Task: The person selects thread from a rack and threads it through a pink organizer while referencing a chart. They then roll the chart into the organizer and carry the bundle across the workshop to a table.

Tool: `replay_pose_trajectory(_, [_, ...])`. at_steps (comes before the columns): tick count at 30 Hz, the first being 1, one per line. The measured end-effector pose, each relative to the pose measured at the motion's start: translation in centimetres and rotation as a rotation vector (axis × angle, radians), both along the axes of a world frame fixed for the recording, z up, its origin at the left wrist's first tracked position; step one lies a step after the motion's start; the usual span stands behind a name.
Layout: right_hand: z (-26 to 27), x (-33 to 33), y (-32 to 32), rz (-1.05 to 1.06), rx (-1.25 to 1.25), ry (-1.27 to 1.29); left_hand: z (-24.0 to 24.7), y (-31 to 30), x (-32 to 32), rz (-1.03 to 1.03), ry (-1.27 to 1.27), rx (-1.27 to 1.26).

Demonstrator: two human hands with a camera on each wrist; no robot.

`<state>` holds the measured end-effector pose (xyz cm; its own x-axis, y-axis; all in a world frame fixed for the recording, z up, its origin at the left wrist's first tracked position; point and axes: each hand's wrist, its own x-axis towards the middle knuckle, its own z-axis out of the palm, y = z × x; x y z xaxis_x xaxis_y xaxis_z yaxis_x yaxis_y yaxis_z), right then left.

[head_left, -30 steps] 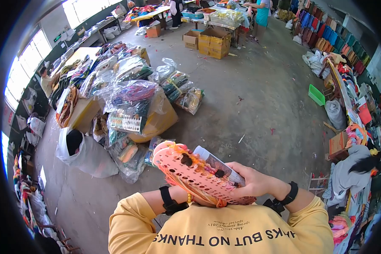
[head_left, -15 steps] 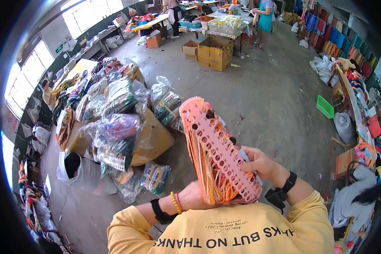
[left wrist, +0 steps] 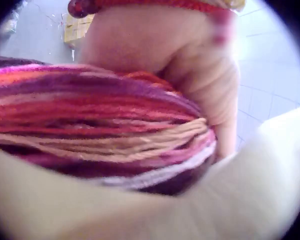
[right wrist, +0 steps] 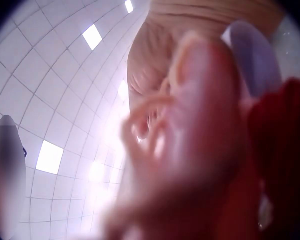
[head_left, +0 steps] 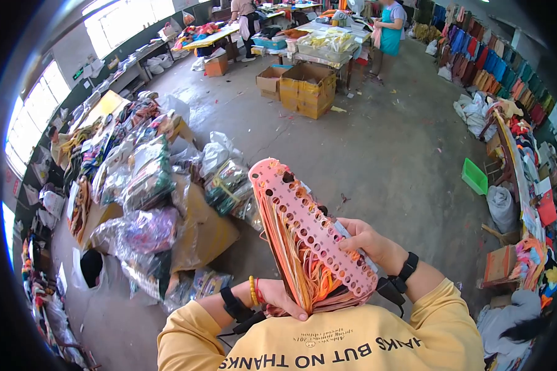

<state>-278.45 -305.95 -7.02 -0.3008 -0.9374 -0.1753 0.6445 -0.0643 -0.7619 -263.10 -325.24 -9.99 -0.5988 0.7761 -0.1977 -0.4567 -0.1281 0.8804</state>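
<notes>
In the head view a long pink punched thread card [head_left: 315, 226] slants up from the chest, with rows of holes along it. Orange, peach and red embroidery floss [head_left: 303, 263] is looped through one side and hangs down. My right hand [head_left: 372, 244] grips the card's right edge, thumb on its front; a pale sheet shows behind. My left hand [head_left: 281, 297] holds the floss low down, near the shirt. In the left wrist view that hand curls about red, purple and tan floss [left wrist: 100, 115]. The right wrist view is blurred, with pink close to the lens.
Bagged thread bundles [head_left: 148, 179] are piled at left on cartons. Open cardboard boxes [head_left: 308, 89] stand ahead by a worktable. A green basket [head_left: 474, 175] lies at right beside a long table [head_left: 517, 161] heaped with yarn. Another person [head_left: 390, 34] stands at the back.
The card has swung from lying edge-on to showing its holed face, floss hanging to the left. My left hand has come round onto the lower floss. The view has shifted a little right.
</notes>
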Motion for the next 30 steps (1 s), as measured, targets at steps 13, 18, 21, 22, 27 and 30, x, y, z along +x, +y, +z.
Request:
replay_pose_trajectory(13, [2.2, -21.3, -13.7, -0.233, 0.077, 0.226, 0.5, -12.5, -22.6, 0.63, 0.809, -0.756])
replay_pose_trajectory(18, [2.1, -28.4, -16.1, -0.217, 0.044, 0.147, -1.4, -19.5, -26.5, 0.154, 0.022, 0.027])
replay_pose_trajectory(21, [2.5, -33.3, -18.6, -0.146, 0.012, 0.075, -0.5, -23.5, -31.0, -0.041, -0.095, 0.069])
replay_pose_trajectory(22, [2.5, -33.8, -18.8, -0.115, 0.005, 0.056, -1.7, -23.6, -31.5, -0.081, -0.019, -0.005])
replay_pose_trajectory(27, [1.3, -45.7, -24.6, 0.101, -0.027, 0.092, -4.6, -24.4, -41.7, -0.002, -0.067, -0.008])
replay_pose_trajectory(30, [1.9, -53.1, -27.5, 0.171, -0.047, 0.094, -3.0, -25.1, -47.1, 0.209, -0.045, -0.075])
